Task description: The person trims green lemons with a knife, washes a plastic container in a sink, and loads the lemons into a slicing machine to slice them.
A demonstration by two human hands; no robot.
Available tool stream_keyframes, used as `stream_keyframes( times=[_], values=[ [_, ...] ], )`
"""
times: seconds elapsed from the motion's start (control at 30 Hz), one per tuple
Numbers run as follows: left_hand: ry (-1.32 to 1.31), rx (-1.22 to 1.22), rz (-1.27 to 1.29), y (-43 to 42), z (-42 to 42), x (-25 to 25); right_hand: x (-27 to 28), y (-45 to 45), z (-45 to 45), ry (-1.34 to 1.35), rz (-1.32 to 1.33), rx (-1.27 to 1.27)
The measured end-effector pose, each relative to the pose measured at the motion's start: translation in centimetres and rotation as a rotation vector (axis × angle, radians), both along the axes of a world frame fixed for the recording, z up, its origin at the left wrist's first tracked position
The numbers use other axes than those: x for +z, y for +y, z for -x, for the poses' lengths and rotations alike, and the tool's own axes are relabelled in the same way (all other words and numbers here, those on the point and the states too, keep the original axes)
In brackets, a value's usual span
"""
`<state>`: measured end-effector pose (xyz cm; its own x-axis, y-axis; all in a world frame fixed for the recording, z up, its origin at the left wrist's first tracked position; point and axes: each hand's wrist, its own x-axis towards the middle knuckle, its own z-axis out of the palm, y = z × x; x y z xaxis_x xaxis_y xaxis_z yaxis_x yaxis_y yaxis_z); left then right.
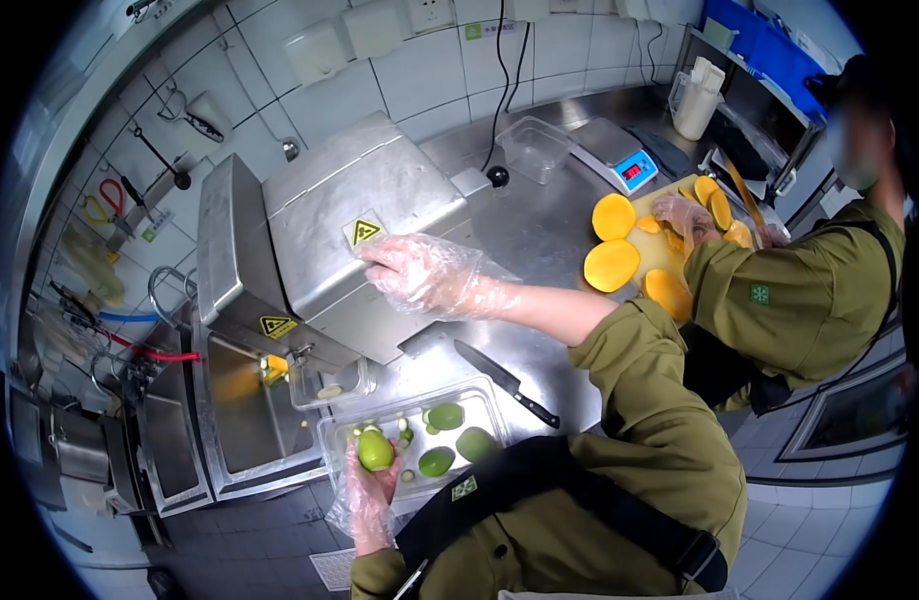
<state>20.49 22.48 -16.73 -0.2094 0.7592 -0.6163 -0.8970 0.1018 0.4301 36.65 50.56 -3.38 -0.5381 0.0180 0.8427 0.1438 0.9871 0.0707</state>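
Observation:
In its clear plastic glove, my left hand [365,495] is closed round a yellow-green lime [376,451], held over the left side of a clear tray [493,405]. Darker green limes [437,461] and small cut-off ends lie in that tray. My right hand [430,275], also gloved, reaches across to a steel machine [320,200] with yellow warning stickers. Its fingers are curled together by the sticker on the lid; whether they pinch anything is hidden. A black-handled knife [500,375] rests on the steel counter behind the tray.
A co-worker [790,290] on the right handles mango halves [612,267] on a cutting board. Behind them stand a digital scale [630,170] and a clear container [535,148]. On the left is a sink [265,420]. A smaller clear box [330,385] sits beside the machine.

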Motion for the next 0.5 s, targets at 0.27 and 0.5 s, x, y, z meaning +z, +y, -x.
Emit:
stream_keyframes(
  times=[0.27,0.5],
  values=[
    [0.212,0.060,-0.062,-0.7,-1.1,0.7,-0.4,0.1,0.1,-0.003,0.039,0.011],
    [0.305,-0.064,0.021,-1.0,-0.4,0.5,0.1,0.1,-0.2,-0.096,-0.014,-0.011]
  ],
)
